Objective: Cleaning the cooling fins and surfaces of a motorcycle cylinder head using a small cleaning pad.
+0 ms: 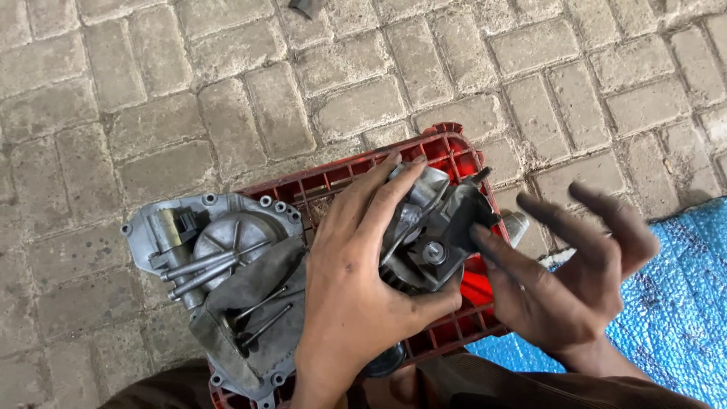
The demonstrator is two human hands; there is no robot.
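Note:
My left hand grips a grey metal engine part with a bolt and nut at its middle, holding it over a red plastic crate. My right hand is beside it with fingers spread; its index fingertip touches the part's dark bracket near the bolt. To the left, a grey cast metal engine cover lies on the crate with several long bolts resting across it.
The crate stands on grey paving stones. A blue plastic sheet lies on the ground at the right. A small dark object sits at the top edge. My brown trousers show at the bottom.

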